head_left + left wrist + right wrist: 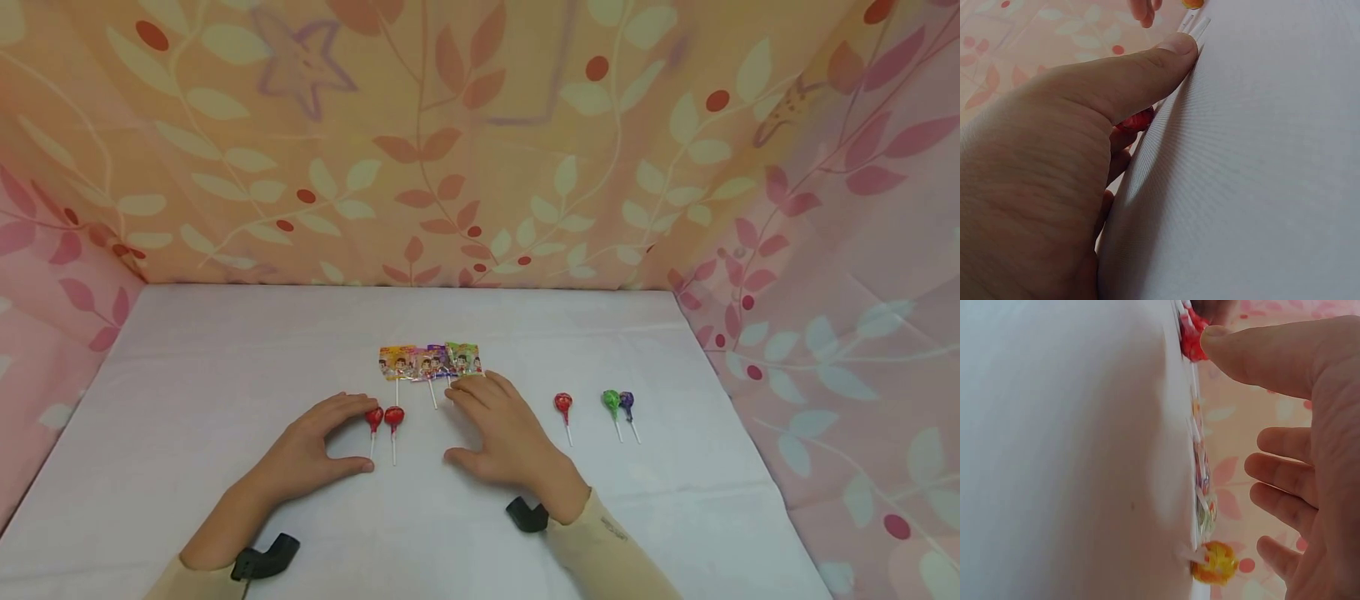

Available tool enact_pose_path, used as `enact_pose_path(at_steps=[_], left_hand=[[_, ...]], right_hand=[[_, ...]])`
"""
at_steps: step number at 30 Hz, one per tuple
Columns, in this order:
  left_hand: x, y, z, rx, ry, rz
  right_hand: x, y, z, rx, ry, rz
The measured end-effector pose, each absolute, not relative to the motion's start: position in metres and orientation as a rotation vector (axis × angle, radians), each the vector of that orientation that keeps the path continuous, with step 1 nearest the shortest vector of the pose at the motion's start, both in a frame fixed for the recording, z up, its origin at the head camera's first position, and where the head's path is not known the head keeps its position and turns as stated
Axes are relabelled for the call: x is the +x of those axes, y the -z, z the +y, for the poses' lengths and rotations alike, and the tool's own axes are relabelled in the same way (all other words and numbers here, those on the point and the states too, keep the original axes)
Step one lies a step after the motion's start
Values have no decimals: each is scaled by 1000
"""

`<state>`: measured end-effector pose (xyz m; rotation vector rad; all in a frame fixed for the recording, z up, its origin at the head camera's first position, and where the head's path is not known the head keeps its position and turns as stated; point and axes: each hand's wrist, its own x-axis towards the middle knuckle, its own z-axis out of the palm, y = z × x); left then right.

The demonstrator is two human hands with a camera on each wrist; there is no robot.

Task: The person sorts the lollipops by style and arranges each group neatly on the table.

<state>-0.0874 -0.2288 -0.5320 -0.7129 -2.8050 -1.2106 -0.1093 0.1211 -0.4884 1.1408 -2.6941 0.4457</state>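
Red, round and shiny, the white-sticked lollipop (374, 419) lay between fingertips and thumb of the left hand (300, 456); whether they pinched it, I could not tell. A matching red lollipop (393, 416) lay between both hands. The right hand (504, 435) had thumb and fingers apart, just short of printed plastic-wrapped lollipops (397, 362) on the white bench (225, 358).

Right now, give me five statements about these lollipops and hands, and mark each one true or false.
1. Two red lollipops lie beside the left hand. True.
2. The right hand grips a lollipop. False: it holds nothing.
3. The green lollipop lies alone. False: the purple lollipop is right beside it.
4. The candy packets lie on the white cloth. True.
5. The right wrist view shows a yellow lollipop. True.
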Motion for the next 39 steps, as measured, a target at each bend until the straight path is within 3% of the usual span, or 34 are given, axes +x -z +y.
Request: enact_pose_path(at_steps=[39], left_hand=[[-87, 533, -229, -714, 1164, -2802]], right_hand=[[-105, 494, 176, 958, -503, -2910]])
